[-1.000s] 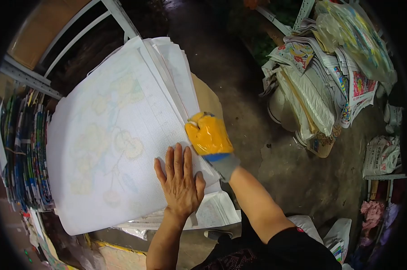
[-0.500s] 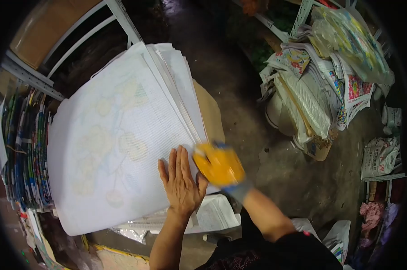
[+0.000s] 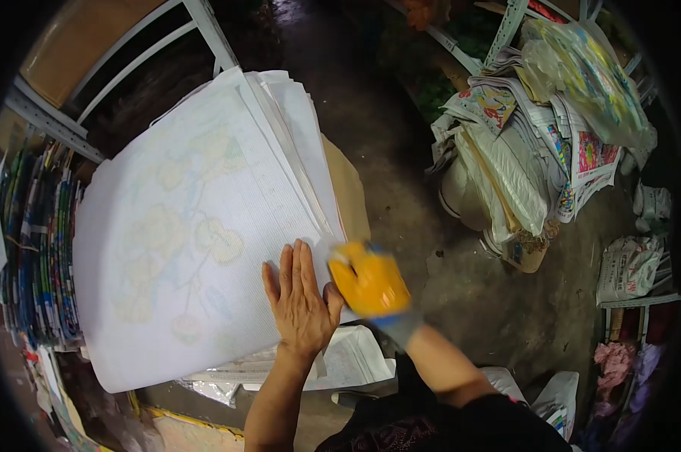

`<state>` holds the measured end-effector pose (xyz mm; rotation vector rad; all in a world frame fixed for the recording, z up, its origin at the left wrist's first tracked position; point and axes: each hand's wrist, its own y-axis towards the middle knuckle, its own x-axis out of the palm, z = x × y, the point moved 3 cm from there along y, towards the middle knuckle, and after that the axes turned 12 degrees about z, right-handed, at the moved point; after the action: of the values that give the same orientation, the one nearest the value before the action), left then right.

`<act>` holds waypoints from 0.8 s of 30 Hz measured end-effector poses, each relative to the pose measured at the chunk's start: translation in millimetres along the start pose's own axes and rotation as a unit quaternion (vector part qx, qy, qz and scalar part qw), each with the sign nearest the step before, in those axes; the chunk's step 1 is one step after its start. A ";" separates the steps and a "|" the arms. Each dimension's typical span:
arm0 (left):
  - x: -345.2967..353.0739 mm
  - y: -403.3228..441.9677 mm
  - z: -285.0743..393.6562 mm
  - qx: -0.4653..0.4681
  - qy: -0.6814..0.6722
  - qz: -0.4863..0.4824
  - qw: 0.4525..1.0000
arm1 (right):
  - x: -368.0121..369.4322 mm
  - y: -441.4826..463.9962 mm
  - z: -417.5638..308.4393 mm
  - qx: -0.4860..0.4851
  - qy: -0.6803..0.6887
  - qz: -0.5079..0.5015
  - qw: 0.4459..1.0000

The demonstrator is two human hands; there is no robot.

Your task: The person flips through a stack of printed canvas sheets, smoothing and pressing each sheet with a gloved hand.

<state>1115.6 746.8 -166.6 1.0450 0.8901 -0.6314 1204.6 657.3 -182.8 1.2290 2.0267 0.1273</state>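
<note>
Paper stack (image 3: 182,233), right edge (image 3: 299,169) slanting up-left, left grip (image 3: 305,309) flat atop, right grip (image 3: 370,280) unclear

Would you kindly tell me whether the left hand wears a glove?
No, the left hand is bare; only the right hand wears a yellow glove.

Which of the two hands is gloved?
The right hand: it wears a yellow glove, while the left hand is bare and rests palm down on the white top sheet.

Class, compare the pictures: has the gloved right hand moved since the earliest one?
Yes: judged against the metal rack, the gloved right hand has moved farther off, toward the black shirt.
</note>
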 end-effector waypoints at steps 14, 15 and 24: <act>-3.7 30.0 -12.1 0.028 -0.039 -0.053 0.997 | 42.3 65.3 19.7 0.019 0.056 0.055 0.997; 0.4 42.9 -23.9 0.040 -0.065 -0.031 0.997 | 33.8 60.9 17.2 -0.052 0.009 0.074 0.996; 20.8 86.9 -38.8 0.037 0.097 -0.042 0.994 | 73.0 100.6 38.7 -0.077 0.018 0.052 0.996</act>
<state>1183.4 815.3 -153.3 1.1553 1.0919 -0.6445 1283.3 758.4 -206.1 1.2409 1.9444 0.3507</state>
